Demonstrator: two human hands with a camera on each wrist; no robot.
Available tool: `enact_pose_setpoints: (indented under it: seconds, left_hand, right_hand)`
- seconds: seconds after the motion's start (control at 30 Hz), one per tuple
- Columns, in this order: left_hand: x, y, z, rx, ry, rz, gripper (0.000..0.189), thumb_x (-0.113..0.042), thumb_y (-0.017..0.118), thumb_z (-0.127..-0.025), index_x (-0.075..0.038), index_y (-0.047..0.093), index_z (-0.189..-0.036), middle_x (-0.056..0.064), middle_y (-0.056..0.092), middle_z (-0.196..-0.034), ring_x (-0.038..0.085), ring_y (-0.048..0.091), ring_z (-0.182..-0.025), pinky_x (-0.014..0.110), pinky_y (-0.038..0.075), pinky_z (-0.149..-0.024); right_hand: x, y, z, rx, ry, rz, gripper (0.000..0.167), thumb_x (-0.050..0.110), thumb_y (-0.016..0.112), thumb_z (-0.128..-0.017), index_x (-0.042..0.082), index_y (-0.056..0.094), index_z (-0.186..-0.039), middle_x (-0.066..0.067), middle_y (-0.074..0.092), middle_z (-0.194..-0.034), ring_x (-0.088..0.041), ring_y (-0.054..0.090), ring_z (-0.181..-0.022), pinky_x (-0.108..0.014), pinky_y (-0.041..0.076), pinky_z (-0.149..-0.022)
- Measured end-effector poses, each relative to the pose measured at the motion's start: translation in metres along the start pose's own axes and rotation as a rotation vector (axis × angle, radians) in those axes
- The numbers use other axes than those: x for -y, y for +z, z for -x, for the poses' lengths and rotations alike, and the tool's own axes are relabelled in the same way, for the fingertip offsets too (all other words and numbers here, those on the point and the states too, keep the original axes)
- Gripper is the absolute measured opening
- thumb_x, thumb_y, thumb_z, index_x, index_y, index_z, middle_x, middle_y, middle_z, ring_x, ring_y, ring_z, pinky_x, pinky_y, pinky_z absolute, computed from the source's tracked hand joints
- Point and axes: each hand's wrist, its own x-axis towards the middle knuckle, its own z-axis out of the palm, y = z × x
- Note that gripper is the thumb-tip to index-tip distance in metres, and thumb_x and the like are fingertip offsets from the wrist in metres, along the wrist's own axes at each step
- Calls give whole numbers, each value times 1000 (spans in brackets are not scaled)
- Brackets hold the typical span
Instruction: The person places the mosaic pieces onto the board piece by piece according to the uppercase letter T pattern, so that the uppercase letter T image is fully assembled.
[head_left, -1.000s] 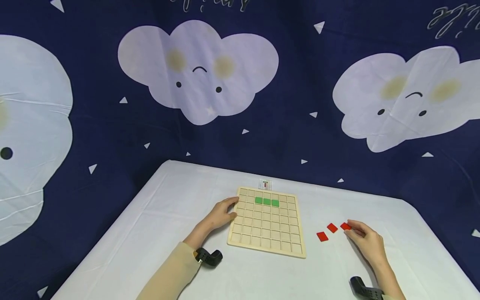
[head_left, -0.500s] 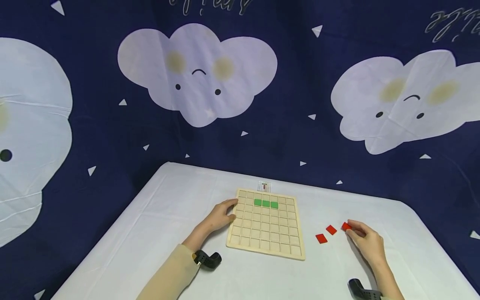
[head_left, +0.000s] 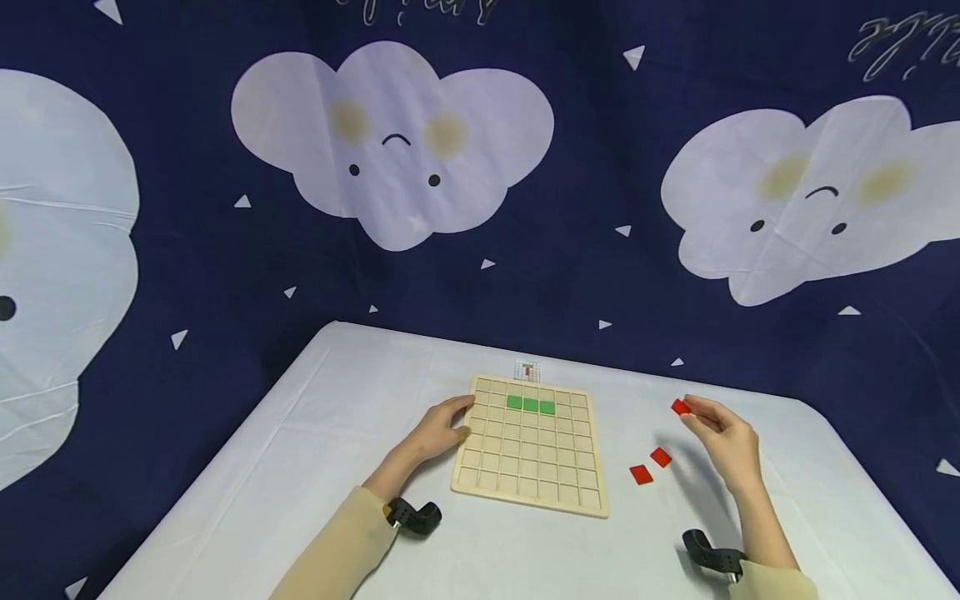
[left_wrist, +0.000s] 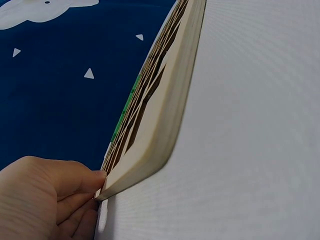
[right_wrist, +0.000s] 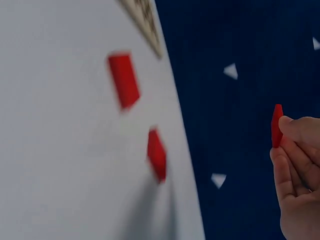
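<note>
Head view: right hand [head_left: 731, 442] pinches red tile [head_left: 680, 407] aloft.

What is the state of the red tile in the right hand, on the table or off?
Off. The right hand pinches the tile above the table, and the hand's shadow lies apart from it.
</note>
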Motion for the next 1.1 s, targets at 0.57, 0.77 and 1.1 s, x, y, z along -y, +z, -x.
enact_pose_setpoints:
  seconds: [0.57,0.77,1.1]
  left_hand:
    - [-1,2,1,-20,33,23,56,1,59,-85,7,41,-137,21,41,-141,33,38,-131,41,32,-109]
    - [1,1,1,-22,37,11,56,0,60,-85,7,41,-137,21,41,-141,33,38,-131,40,31,-109]
    - [2,0,1,-4,38,-3,57,-1,60,-85,7,41,-138,21,41,-141,32,38,-131,40,32,-109]
  right_hand:
    - [56,76,-17,126,-158,-52,32,11,70,-86,1,66,-116,-11,67,-112,-8,61,-95,-8,47,-80]
    - [87,98,-12,201,-175,-160,31,3,68,-85,-5,64,-115,-17,66,-112,-23,63,-99,-22,50,-87]
    - [90,144,-8,284,-118,-223,32,8,71,-84,-1,66,-115,-13,65,-114,-27,60,-103,-26,51,-88]
